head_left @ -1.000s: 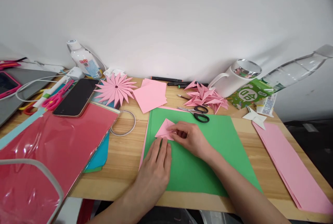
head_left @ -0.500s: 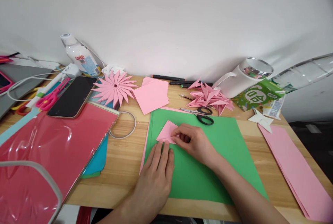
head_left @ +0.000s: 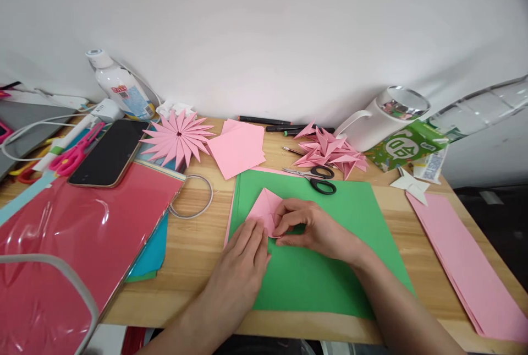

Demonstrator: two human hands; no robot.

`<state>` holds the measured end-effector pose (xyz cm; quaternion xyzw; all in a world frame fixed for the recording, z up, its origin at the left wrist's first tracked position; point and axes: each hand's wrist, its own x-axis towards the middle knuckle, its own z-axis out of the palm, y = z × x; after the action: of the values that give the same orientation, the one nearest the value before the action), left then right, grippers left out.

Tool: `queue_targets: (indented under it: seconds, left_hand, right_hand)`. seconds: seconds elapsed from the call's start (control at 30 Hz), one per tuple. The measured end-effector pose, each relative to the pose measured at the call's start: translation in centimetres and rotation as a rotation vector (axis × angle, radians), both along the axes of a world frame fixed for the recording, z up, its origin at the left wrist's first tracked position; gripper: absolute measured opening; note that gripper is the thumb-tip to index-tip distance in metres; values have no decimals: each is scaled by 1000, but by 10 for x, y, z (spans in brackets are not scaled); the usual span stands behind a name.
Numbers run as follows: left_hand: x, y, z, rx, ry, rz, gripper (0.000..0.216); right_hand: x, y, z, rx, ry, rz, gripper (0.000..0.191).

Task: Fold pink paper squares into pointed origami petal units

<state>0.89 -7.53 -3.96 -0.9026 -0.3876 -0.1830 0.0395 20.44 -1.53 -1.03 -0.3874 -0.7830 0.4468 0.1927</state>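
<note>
A creased, partly folded piece of pink origami paper (head_left: 264,206) lies on the green sheet (head_left: 322,283) in front of me. My left hand (head_left: 243,261) rests flat, its outstretched fingertips pressing the paper's lower left edge. With thumb and fingers pinched, my right hand (head_left: 305,223) grips the paper's lower right edge, hiding that corner. Black-handled scissors (head_left: 322,180) lie at the green sheet's far edge. Beyond it are loose pink squares (head_left: 237,151) and a pile of folded pink pieces (head_left: 330,151).
A pink paper star wheel (head_left: 179,135), a phone (head_left: 109,154) and a red plastic-covered pack (head_left: 91,223) occupy the left. A tape roll (head_left: 211,201) lies beside the pack. A white mug (head_left: 383,118) and pink strips (head_left: 466,267) are at the right.
The paper's lower right part now reaches nearer to me, with my right hand pinching it lower down. My left fingers have shifted slightly left. The whole view has moved a little.
</note>
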Motion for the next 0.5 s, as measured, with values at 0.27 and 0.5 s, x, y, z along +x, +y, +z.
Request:
queue_targets:
  seconds: [0.27, 0.5]
  left_hand:
    - [-9, 12, 6, -34, 105, -150, 35]
    - [-19, 24, 19, -207, 94, -224, 34]
  right_hand:
    - [1, -4, 2, 103, -39, 33, 9]
    - [1, -3, 3, 127, -12, 78, 9]
